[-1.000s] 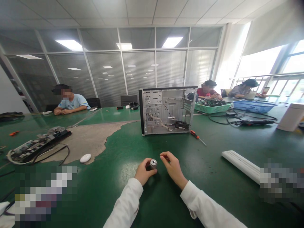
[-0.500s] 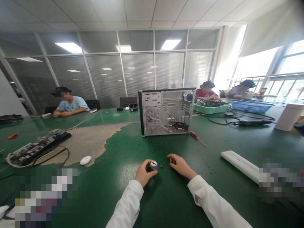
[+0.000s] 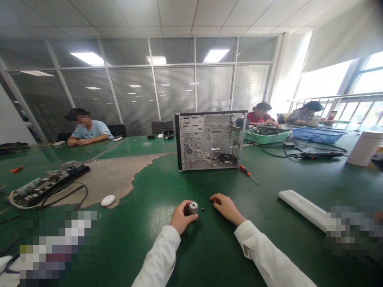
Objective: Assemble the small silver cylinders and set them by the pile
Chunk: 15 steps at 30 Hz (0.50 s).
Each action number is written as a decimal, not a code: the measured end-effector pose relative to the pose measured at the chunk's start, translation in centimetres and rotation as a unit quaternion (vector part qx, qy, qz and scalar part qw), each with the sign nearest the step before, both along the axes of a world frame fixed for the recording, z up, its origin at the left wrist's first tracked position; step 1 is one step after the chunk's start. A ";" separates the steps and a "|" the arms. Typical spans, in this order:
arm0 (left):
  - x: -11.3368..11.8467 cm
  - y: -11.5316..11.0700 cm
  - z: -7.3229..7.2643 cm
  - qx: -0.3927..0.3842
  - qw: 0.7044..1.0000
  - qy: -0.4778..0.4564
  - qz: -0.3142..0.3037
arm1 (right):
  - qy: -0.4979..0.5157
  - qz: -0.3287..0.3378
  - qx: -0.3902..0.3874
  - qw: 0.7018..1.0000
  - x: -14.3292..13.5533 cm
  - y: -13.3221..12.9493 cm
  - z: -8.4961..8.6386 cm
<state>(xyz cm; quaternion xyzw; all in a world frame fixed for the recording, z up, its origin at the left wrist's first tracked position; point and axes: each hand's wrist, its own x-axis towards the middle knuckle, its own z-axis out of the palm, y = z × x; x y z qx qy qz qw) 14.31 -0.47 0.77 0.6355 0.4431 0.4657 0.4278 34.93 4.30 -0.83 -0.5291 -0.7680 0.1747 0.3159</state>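
Observation:
My left hand (image 3: 181, 217) is wrapped round a small metal cylinder (image 3: 193, 207) whose round top faces up, at the lower middle of the view. Just right of the cylinder, a tiny dark part (image 3: 203, 209) lies on the green table (image 3: 143, 247). My right hand (image 3: 225, 207) rests on the table to the right of that part, its fingers curled together; whether anything is between the fingertips is too small to tell. Beyond both hands stands an open computer case (image 3: 209, 139), with wires inside.
An orange and black screwdriver (image 3: 245, 170) lies by the case. A long white bar (image 3: 302, 209) is at right, a white round lid (image 3: 108, 200) and a circuit assembly (image 3: 49, 183) at left. Green (image 3: 266, 137) and blue (image 3: 318, 135) baskets stand farther back. Other people sit around.
My right hand has shifted very slightly left, and its fingers are drawn a little closer together. My left hand keeps the cylinder in place.

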 end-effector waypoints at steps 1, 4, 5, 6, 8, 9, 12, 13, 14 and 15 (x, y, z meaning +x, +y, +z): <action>0.0 0.0 0.0 0.002 1.000 0.000 0.001 | -0.001 -0.001 0.000 1.000 0.0 0.0 0.0; -0.1 0.0 -0.1 0.004 1.000 0.000 -0.002 | -0.002 0.000 0.006 1.000 0.0 0.0 -0.1; -0.1 0.1 -0.1 0.005 1.000 0.000 -0.004 | -0.002 0.001 0.008 1.000 0.0 0.0 -0.1; -0.1 0.1 -0.2 0.005 1.000 0.001 -0.006 | -0.002 0.002 0.009 1.000 0.0 0.0 -0.1; -0.1 0.1 -0.2 0.006 1.000 0.003 -0.010 | -0.002 0.004 0.009 1.000 0.1 0.0 -0.1; -0.1 0.1 -0.3 0.007 1.000 0.003 -0.011 | -0.003 0.005 0.008 1.000 0.1 0.0 -0.1; -0.2 0.2 -0.4 0.010 1.000 0.002 -0.013 | -0.003 0.008 0.008 1.000 0.1 0.0 -0.1; -0.2 0.2 -0.4 0.010 1.000 0.002 -0.013 | -0.003 0.008 0.007 1.000 0.1 0.0 -0.1; -0.1 0.2 -0.4 0.009 1.000 0.001 -0.013 | -0.003 0.007 0.007 1.000 0.1 0.0 -0.1; -0.1 0.2 -0.4 0.009 1.000 0.000 -0.013 | -0.003 0.005 0.007 1.000 0.1 0.0 0.0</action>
